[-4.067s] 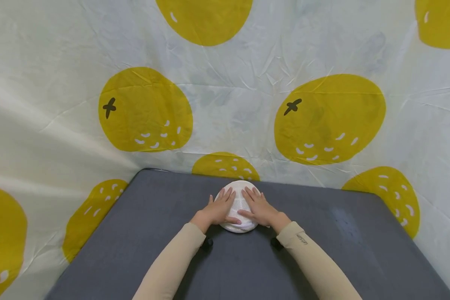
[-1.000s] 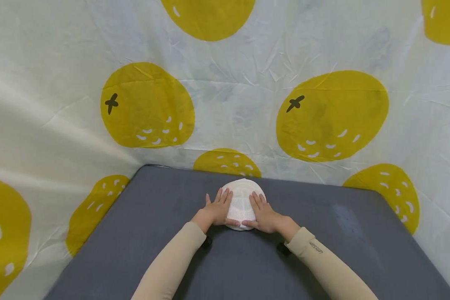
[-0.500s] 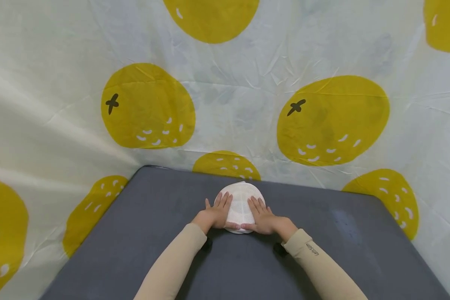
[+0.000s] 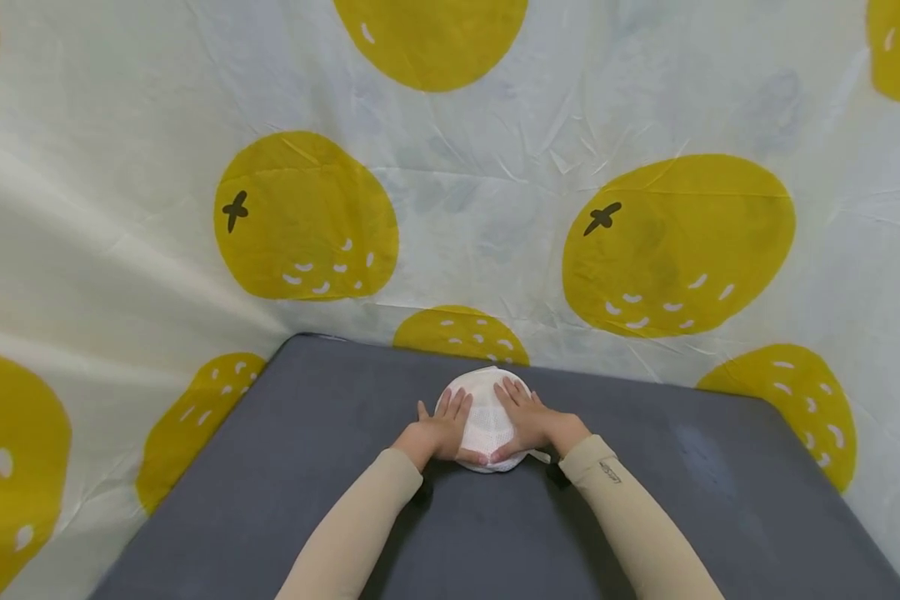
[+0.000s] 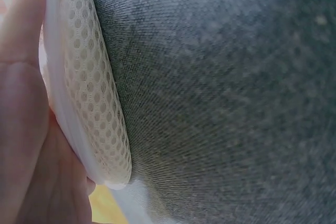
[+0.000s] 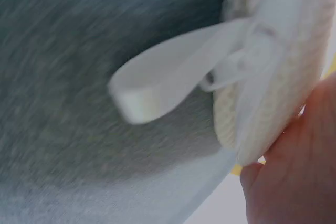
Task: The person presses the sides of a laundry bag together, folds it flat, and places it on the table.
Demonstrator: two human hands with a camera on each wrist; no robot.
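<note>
A round white mesh laundry bag lies toward the back of the grey table. My left hand rests on its left side, fingers spread and straight over the top. On the opposite side my right hand lies with fingers extended, and both thumbs point inward along the near edge. Close up in the left wrist view, honeycomb mesh bulges below a smooth white edge band beside the thumb. A white strap loop sticks out from the bag's side in the right wrist view. The palms cover both flanks of the bag.
The dark grey padded table stretches out on all sides of the bag. Behind it hangs a pale curtain printed with large yellow fruits. A small black wrist camera sits under the left cuff, with another under the right.
Both hands stay on the bag while it shifts and turns slightly between them. My right hand now lies farther up its top, and the strap has come out at the right.
</note>
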